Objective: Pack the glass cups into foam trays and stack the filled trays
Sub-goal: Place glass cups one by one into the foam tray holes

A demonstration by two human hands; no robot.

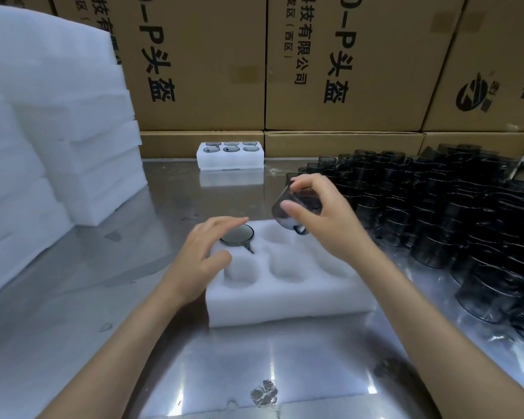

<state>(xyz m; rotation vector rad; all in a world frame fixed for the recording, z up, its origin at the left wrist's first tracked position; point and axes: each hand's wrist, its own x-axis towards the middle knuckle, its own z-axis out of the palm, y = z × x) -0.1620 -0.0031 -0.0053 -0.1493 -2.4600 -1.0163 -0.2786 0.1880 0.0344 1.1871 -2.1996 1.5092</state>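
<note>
Far left, approx 9 o'clock: stacks of empty foam sheets [58, 131] on the counter [164, 343]. L hand [204, 252] has an open grip, fingers flat, touching the rim of the seated cup [237, 234] in the back-left pocket of the near foam tray [285, 291]; thumb rests on the foam. Other 5 pockets look empty. At 12 o'clock, against the cardboard boxes [345, 71], sits a filled tray [230, 157] w/ 6 cups. R hand [321, 219] has its grip closed round a tilted glass cup [294, 211], held just above the tray's back-middle pocket. At 3 o'clock: the loose cup supply [451, 222]. Step in hand, I'd judge: filling tray no. 2, cup 2 of 6. Next move prob. needs the cup turned to match the seated one, handle lined up w/ the pocket's slot, then lowered in.
</note>
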